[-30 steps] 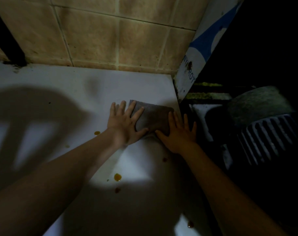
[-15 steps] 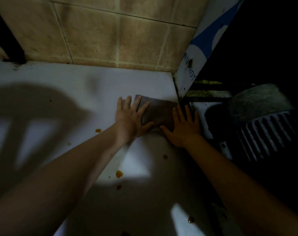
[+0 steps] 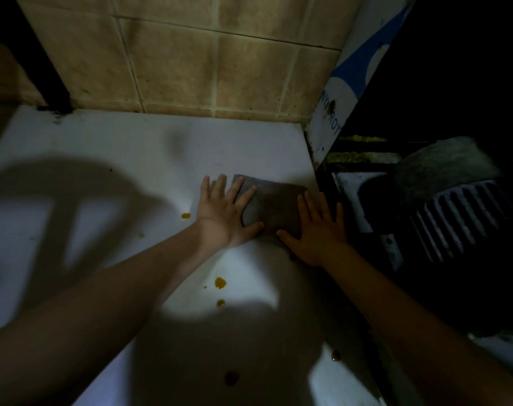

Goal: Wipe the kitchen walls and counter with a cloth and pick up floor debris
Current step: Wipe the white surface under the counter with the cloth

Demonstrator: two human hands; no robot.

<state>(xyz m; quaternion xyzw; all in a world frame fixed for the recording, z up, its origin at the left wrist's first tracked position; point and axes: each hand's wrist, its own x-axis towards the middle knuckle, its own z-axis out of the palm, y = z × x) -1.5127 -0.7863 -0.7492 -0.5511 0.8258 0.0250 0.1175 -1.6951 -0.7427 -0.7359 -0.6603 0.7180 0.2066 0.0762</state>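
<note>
You've slid the flat grey cloth (image 3: 274, 205) toward the white tabletop's (image 3: 132, 148) right edge; left hand (image 3: 224, 213) and right hand (image 3: 318, 230) press it, fingers straight, grip around nothing.

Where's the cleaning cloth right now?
The cloth lies flat on the white counter near its right edge, pressed under the left hand and right hand.

Two bare forearms, no sleeves, left grip (image 3: 224, 213), right grip (image 3: 316, 230)

2 hands (image 3: 224, 213), 1 cloth (image 3: 274, 208), approx 6 orange drips (image 3: 220, 283)
</note>
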